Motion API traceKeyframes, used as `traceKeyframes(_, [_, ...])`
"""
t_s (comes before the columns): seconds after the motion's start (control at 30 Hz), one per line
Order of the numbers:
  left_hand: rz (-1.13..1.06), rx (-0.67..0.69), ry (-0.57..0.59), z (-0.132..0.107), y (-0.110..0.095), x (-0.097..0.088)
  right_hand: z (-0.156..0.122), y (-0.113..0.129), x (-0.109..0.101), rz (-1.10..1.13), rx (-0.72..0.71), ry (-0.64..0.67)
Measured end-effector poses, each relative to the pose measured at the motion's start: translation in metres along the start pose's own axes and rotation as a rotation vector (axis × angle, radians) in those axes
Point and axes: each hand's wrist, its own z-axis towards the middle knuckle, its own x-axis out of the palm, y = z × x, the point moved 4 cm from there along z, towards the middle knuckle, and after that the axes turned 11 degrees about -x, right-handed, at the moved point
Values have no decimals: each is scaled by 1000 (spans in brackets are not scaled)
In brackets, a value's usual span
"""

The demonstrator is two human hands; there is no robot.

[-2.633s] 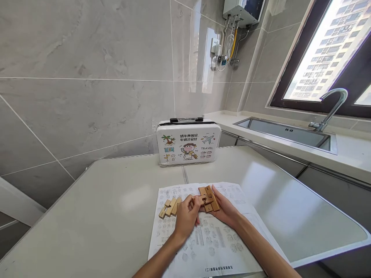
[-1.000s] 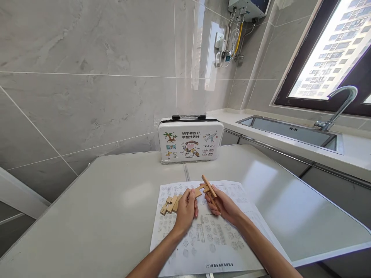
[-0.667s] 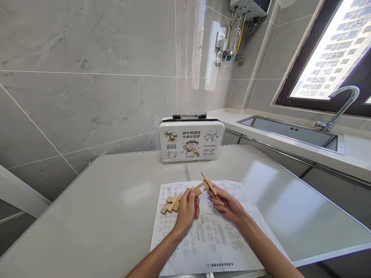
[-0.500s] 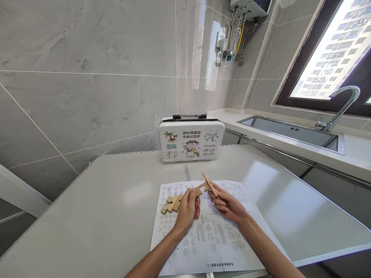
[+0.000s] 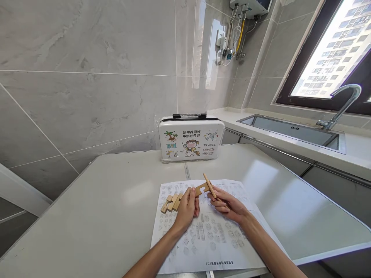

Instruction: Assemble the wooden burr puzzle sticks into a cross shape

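A wall (image 5: 87, 108) of glossy grey marbled tile fills the upper left, above a pale tabletop (image 5: 116, 200) catching soft patches of light (image 5: 257, 172). At upper right, a dark-framed window (image 5: 327, 54) shows a tall building (image 5: 337, 60), over a steel sink (image 5: 269, 126) and curved faucet (image 5: 344, 106); the unit (image 5: 249, 7) cut off by the top edge may be a water heater.

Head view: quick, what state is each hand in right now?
Left hand: closed, holding a notched wooden piece.
Right hand: closed, holding wood seen edge-on; how many pieces cannot be told.
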Motion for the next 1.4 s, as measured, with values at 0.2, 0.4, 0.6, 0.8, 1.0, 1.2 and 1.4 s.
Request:
traceKeyframes(0.2, [21, 2, 3, 0, 0, -1, 0, 2, -2, 14, 24, 1])
traceKeyframes(0.4, [18, 0, 12, 2, 2, -2, 0, 3, -6, 39, 16, -19])
traceKeyframes(0.6, [-3, -8, 34, 3, 3, -2, 0, 1, -9, 48, 31, -13])
traceKeyframes(0.8, [-7, -15, 50, 3, 2, -1, 1, -1, -13, 61, 46, 0])
traceKeyframes(1.0, [-1, -14, 78, 0, -2, 3, 3, -12, -13, 31, 72, -17])
traceKeyframes(1.2, [-21, -29, 99, -4, -4, 8, 5, -20, -8, -18, 113, -13])
traceKeyframes(1.4, [-44, -16, 135, -3, -2, 8, 5, -20, -9, -83, 102, -4])
